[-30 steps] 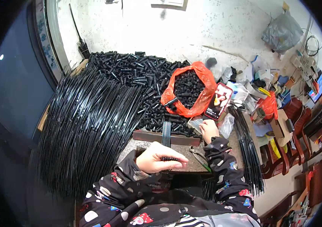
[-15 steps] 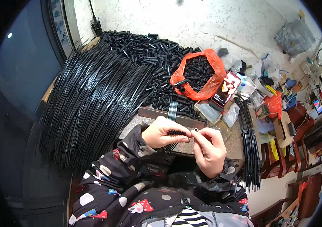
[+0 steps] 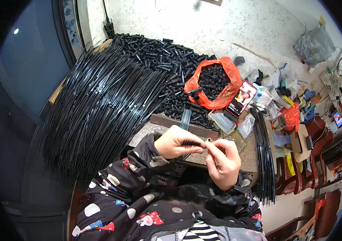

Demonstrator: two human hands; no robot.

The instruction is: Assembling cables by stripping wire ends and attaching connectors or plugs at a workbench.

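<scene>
Black ribbed tube piece (image 3: 191,143) sits pinched in my left hand (image 3: 173,141) above the bench edge; my right hand (image 3: 223,157) closes its fingertips on a small part at the tube's end.

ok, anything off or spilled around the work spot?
Nothing looks damaged. The black tube pieces lie in a loose heap on the floor, some spilling past the open orange bag. A phone leans against that bag. The left hand and right hand pinch a small black part.
</scene>
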